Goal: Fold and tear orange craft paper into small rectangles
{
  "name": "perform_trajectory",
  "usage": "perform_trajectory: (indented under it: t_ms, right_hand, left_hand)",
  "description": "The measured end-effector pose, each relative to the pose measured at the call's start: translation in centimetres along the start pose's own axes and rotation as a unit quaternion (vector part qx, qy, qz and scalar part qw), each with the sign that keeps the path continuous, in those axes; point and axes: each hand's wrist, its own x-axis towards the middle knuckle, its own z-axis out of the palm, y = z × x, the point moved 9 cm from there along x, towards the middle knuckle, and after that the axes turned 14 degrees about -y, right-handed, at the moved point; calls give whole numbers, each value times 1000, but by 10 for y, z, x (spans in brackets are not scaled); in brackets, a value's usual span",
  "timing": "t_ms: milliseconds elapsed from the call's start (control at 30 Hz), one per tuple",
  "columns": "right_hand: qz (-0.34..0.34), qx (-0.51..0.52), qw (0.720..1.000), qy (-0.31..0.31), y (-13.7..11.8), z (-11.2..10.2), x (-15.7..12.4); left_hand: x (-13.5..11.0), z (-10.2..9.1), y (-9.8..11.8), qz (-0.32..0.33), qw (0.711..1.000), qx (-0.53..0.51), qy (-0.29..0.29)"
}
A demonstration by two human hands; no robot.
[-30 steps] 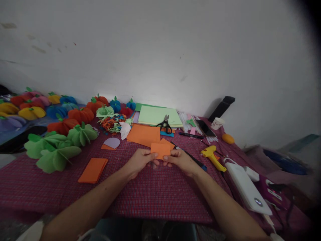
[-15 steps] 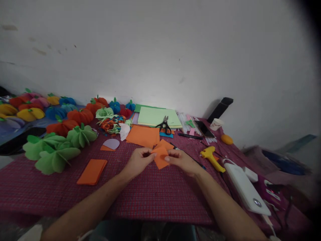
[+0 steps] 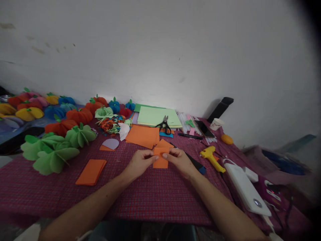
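Note:
Both my hands pinch a small orange paper piece (image 3: 160,160) just above the red checked tablecloth (image 3: 155,194). My left hand (image 3: 140,162) grips its left top edge with thumb and fingers closed. My right hand (image 3: 178,160) grips the right top edge the same way. The piece hangs down between them, taller than wide. Just behind it lie more orange sheets (image 3: 143,135) flat on the cloth.
A stack of orange rectangles (image 3: 91,171) lies to the left. Green, orange, blue and yellow paper pumpkins (image 3: 55,150) fill the left side. Scissors (image 3: 164,124) rest on light green paper (image 3: 156,116). A yellow glue gun (image 3: 212,157), white power bank (image 3: 247,190), pen and phone lie right.
The orange piece has been turned in my fingers, from lying wide, through a tilted diamond pose, to hanging upright. Both hands stayed in nearly the same spot.

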Motion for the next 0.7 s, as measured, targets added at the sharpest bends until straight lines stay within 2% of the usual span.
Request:
perform_trajectory:
  t_ms: [167,267,467,700]
  right_hand:
    - [14,-80,996,24,0,-10,-2]
    - [24,-114,993,15,0,-11,-3]
    - [39,-131,990,-35,0,-3,-1]
    - [29,-140,990,-6,0,-8,-2]
  left_hand:
    - [0,8,5,2,998,59,-31]
    - [0,10,6,2,996,82,-43]
    - [0,17,1,-2,990,116,-74]
    - [1,19,0,-12,989,119,-85]
